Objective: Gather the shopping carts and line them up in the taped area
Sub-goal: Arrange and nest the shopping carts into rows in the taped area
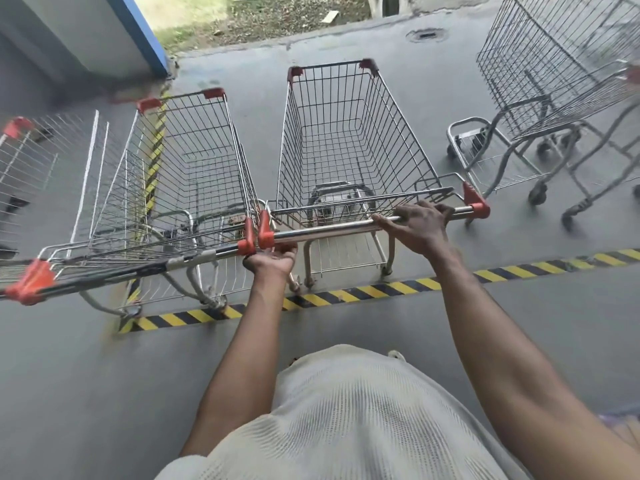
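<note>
head view: you have the centre cart point(346, 140) by its handle point(332, 230), in the middle of the frame. your left hand point(272, 259) wraps the bar from below at its left end, right by the red end cap. your right hand point(420, 226) lies over the top toward the right end, fingers curled round the tube. the basket sits beyond the striped tape point(381, 289) that crosses the lower middle of the frame, with the rear wheels just past the line. the neighbouring cart point(187, 161) stands to its left, and the two red handle caps are touching or just beside each other; i cannot tell which. a blurred third cart point(31, 150) is at the left edge, and a stray cart point(554, 81) stands at the upper right.

the centre cart is a stiff wire frame and empty, so it should roll lightly, though the castors will likely let the nose wander. your wide hold on the handle gives you the leverage to steer it. the chrome tube looks smooth, so grip it firmly. mind your left fingers beside those caps: that is a likely pinch spot. take the stray cart by its handle too, not by the wire basket.
</note>
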Action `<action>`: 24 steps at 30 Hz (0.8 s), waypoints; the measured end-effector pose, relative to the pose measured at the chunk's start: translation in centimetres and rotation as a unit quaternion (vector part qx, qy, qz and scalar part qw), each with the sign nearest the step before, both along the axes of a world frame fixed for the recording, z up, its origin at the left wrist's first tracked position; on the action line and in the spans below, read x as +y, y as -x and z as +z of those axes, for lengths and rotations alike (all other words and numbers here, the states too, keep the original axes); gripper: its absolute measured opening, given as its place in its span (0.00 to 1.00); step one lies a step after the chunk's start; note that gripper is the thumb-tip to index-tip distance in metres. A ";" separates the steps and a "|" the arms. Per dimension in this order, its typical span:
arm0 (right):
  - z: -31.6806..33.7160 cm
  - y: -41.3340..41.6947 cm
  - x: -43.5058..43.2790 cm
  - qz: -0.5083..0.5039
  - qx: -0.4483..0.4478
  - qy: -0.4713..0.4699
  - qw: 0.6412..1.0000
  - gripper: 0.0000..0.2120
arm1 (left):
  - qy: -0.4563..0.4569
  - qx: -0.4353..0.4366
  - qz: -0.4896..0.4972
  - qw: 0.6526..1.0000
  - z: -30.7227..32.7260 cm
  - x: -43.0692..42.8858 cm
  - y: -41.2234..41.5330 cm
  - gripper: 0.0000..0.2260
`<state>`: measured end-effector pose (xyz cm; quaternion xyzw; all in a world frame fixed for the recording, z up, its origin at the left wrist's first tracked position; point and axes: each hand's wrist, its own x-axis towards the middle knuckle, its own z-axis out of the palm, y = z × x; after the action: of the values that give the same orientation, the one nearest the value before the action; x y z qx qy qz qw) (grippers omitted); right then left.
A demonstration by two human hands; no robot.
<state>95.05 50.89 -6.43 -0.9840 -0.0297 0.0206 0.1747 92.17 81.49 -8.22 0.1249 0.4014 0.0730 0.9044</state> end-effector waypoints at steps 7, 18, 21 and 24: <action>-0.3 -0.1 -0.1 0.005 0.012 0.007 1.000 0.39 | 0.129 -0.111 0.078 0.982 1.2 0.3 0.4 0.22; 0.5 1.3 0.3 -0.011 0.019 -0.010 1.000 0.34 | 0.072 -0.035 0.061 0.995 1.8 0.2 -0.1 0.29; 0.5 1.2 0.5 -0.017 0.019 -0.018 1.000 0.33 | 0.073 -0.038 0.070 0.994 2.0 0.2 -0.2 0.29; 0.6 1.3 0.6 -0.017 0.017 -0.012 1.000 0.34 | 0.086 -0.050 0.068 0.993 1.8 0.2 0.2 0.29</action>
<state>93.71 51.47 -5.87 -0.9817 -0.0099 0.0339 0.1873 91.97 81.74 -6.38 0.0149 0.3682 0.1054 0.9236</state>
